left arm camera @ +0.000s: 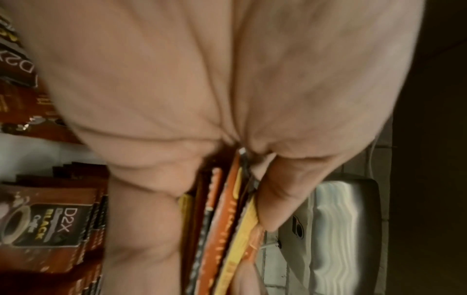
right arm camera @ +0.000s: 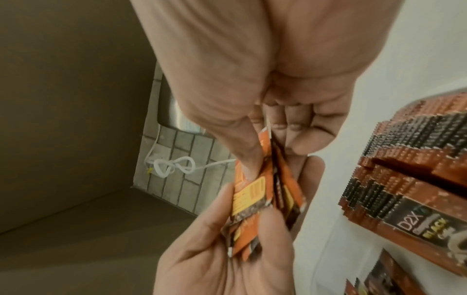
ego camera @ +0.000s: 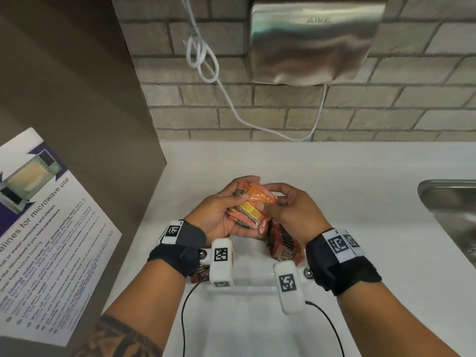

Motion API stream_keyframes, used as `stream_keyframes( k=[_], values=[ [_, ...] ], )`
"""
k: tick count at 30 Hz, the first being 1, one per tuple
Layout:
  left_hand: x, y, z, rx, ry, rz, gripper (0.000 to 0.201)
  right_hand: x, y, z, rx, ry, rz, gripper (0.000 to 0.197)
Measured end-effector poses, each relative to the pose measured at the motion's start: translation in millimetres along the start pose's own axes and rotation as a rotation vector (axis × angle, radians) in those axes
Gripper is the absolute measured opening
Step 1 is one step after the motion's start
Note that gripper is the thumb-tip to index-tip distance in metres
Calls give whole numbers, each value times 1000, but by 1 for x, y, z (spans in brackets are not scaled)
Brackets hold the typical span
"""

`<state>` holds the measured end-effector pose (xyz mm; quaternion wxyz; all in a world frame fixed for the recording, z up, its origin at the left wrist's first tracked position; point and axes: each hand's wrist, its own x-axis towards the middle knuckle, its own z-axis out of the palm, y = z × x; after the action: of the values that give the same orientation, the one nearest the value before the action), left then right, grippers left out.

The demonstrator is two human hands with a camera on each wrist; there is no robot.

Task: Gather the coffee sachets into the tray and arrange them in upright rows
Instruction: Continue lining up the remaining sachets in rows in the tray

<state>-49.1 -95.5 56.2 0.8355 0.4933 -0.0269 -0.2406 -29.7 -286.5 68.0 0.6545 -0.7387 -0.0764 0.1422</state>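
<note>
A stack of orange coffee sachets (ego camera: 253, 202) is held above the counter between both hands. My left hand (ego camera: 219, 211) grips the stack from the left, thumb on top. My right hand (ego camera: 288, 204) pinches its right end, thumb on the top sachet (right arm camera: 255, 191). The stack's edges (left arm camera: 227, 229) show past my left palm. Below the hands, a row of brown D2X sachets (ego camera: 284, 244) stands upright in the clear tray (ego camera: 247, 288). That row (right arm camera: 409, 183) is at the right in the right wrist view. More brown sachets (ego camera: 201, 273) lie under my left wrist.
A steel sink (ego camera: 453, 215) is set into the white counter at the right. On the brick wall hang a metal hand dryer (ego camera: 314, 42) and a looped white cable (ego camera: 203, 60). A brown cabinet side with a microwave notice (ego camera: 43, 233) stands at the left.
</note>
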Motion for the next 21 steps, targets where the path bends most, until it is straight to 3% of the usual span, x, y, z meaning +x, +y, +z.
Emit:
stream_keyframes(
  k=[7,12,18,21],
  values=[
    [7,-5,17,87,194,134,24,3,8,3,-173,100,-114,43],
    [3,-9,21,-9,239,214,22,7,10,-2,-107,176,-62,48],
    [-1,-11,12,62,362,287,27,3,8,-10,-10,246,-95,20],
    [-2,-11,7,128,406,302,29,-3,6,-2,-65,244,-142,32]
  ],
)
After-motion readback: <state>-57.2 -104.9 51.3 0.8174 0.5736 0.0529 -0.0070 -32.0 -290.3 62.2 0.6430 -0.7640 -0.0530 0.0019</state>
